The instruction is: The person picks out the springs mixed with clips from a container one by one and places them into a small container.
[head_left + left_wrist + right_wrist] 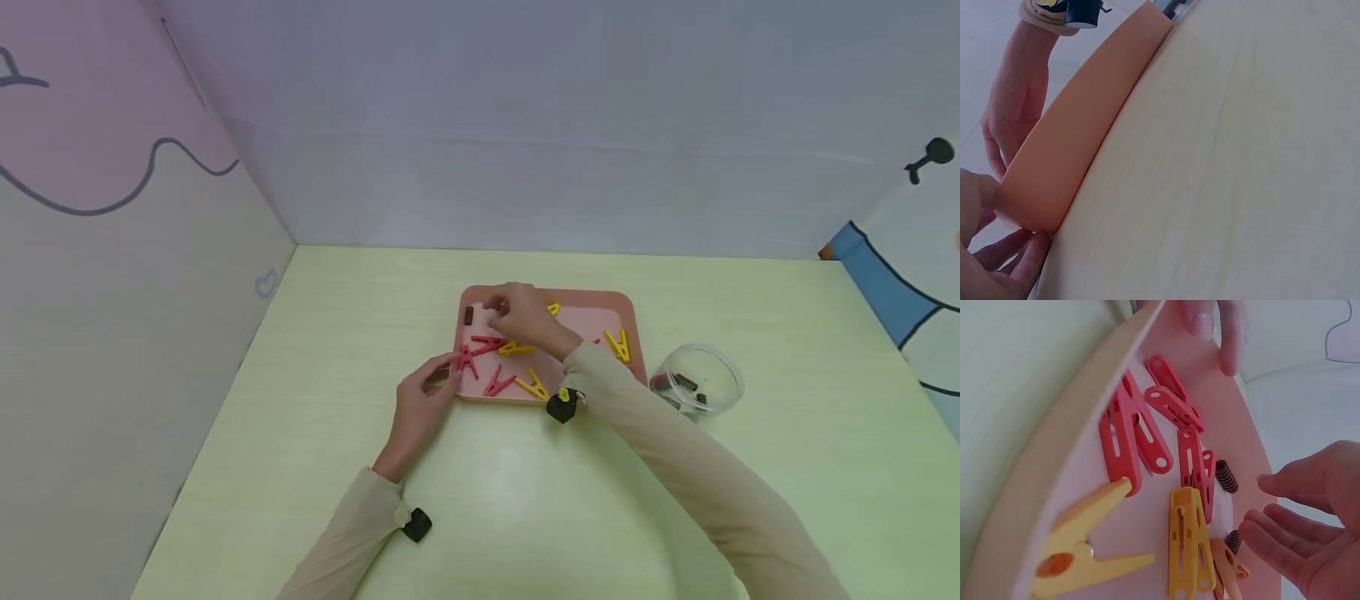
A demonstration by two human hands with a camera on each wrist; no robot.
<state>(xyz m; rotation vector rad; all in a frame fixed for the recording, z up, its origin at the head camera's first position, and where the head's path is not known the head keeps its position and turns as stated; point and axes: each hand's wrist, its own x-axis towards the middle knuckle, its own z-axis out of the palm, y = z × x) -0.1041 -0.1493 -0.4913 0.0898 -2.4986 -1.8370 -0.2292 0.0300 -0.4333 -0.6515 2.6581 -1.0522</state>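
Note:
A pink tray (558, 402) lies on the table, holding several red clothespins (1124, 444) and yellow clothespins (1188, 540). My left hand (423, 400) grips the tray's near left corner, with fingertips over the rim in the right wrist view. My right hand (521, 317) hovers above the tray's far left part. Its thumb and fingers are apart, with nothing visible between them in the right wrist view. Close to its fingertips are two small dark coil springs: one spring (1227, 477) shows fully, another spring (1234, 541) is partly hidden behind a clothespin.
A clear round tub (705, 379) with several dark springs inside stands just right of the tray. The pale table (300, 400) stretches around them. A wall (525, 183) rises along the back, and another wall (150, 333) stands on the left.

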